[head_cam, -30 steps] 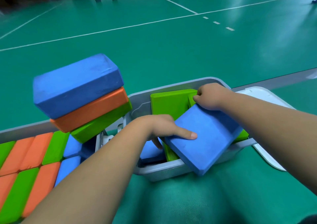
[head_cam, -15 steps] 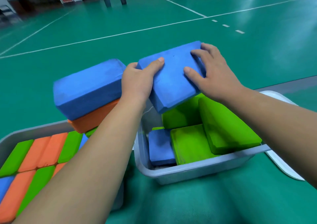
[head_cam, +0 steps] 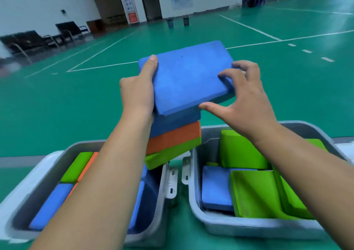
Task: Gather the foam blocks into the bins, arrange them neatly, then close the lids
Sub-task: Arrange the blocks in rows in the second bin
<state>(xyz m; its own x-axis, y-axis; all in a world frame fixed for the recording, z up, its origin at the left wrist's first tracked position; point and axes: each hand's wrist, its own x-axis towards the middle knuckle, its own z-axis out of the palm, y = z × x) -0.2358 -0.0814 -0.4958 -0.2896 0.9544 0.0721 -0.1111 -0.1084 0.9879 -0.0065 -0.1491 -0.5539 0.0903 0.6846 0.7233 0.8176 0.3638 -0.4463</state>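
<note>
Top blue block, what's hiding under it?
Under the top blue block sits a second blue block, then an orange block, then a green block, stacked at the left bin's end. What the green block rests on is hidden by the left arm.

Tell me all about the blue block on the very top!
The top blue foam block is a flat, matte rectangular slab, slightly tilted. It sits atop a stack: a darker blue block, an orange block, a green block. The left hand grips its left edge, thumb on top; the right hand curls fingers over its right end.
</note>
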